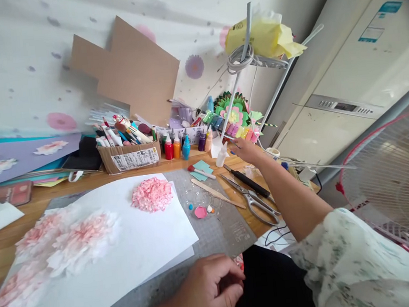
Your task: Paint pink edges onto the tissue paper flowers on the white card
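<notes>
My right hand (246, 151) reaches to the back right of the table, beside a small white bottle (221, 156). Its fingers are drawn together at a thin dark item that I cannot make out. Near the front edge, my left hand (216, 286) is loosely curled over the grey cutting mat (228, 225); its fingertips and anything in them are hidden. A small red-and-white patch shows just behind it. White paper (126, 237) covers much of the mat, with a pink ruffled paper flower (152, 195) and several pale pink-white ones (83, 238) on it.
Scissors (253, 201), a black-handled tool (248, 180), a wooden stick (217, 193) and a brush (202, 172) lie right of the paper. Behind are a pen box (129, 155) and paint bottles (177, 147). A rack leg (231, 108) and a fan (393, 184) stand right.
</notes>
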Demonstrator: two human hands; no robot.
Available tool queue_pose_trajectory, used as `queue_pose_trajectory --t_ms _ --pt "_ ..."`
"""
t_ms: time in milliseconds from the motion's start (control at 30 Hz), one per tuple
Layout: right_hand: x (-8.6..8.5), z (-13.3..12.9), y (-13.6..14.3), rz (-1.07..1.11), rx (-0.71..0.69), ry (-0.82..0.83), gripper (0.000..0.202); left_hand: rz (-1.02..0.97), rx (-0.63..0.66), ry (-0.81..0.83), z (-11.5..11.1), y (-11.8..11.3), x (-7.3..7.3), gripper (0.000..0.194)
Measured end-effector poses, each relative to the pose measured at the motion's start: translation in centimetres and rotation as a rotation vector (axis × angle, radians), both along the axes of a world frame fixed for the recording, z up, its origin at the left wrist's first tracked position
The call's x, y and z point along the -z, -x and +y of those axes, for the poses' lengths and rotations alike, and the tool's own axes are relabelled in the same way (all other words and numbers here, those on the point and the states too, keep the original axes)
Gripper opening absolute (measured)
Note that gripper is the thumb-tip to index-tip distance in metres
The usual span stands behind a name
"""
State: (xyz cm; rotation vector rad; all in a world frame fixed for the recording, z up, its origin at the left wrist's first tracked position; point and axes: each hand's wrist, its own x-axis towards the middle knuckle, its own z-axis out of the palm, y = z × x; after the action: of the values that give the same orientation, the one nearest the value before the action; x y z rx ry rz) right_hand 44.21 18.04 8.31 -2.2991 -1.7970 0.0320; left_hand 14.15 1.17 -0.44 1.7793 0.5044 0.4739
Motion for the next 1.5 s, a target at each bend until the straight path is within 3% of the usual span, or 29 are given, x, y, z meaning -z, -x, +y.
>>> queue_pose_trajectory --t_ms 133,233,367,467,600,1000,1100,1267,1367,1500 --pt "2.1 -4.7 -0.8 -0.036 -0.005 0.141 0.036 0.047 -0.03 -0.008 -0.2 0.0 -1.0 0.013" --pt "3.3 -7.1 -0.2 -0.059 -0.004 0.153 0.037 0.044 -0.062 0.031 -0.6 0.1 -1.4 0.016" --pt "3.1 -9.3 1.9 -0.043 -0.062 0.082 0.038 0.01 -0.219 0.085 -1.3 1.0 -0.9 0.016" --pt "2.6 -10.3 4.2 0.028 -0.211 0.099 0.037 0.003 -0.305 0.043 -1.7 2.0 -0.5 0.014" --pt "2.7 -10.6 6.7 0.116 -0.318 0.171 0.036 0.033 -0.358 0.084 -2.1 2.7 -0.6 0.013" --pt "5.7 -6.8 8.1 0.287 -0.108 0.221 0.037 0.088 -0.368 0.176 -2.4 2.0 -1.6 0.013" --pt "5.6 -6.8 7.5 0.381 -0.082 0.27 0.037 0.078 -0.352 0.304 -3.2 2.5 -1.4 0.016" --pt "4.2 -9.0 5.8 0.523 -0.107 0.364 0.037 -0.017 -0.361 0.643 -5.1 2.9 0.0 0.041" --pt "2.9 -11.6 5.8 0.563 -0.191 0.425 0.036 -0.144 -0.382 0.886 -5.7 2.5 0.1 0.054" --pt "2.1 -14.5 8.0 0.54 -0.363 0.553 0.035 -0.319 -0.369 1.097 -5.6 1.2 -0.3 0.062"
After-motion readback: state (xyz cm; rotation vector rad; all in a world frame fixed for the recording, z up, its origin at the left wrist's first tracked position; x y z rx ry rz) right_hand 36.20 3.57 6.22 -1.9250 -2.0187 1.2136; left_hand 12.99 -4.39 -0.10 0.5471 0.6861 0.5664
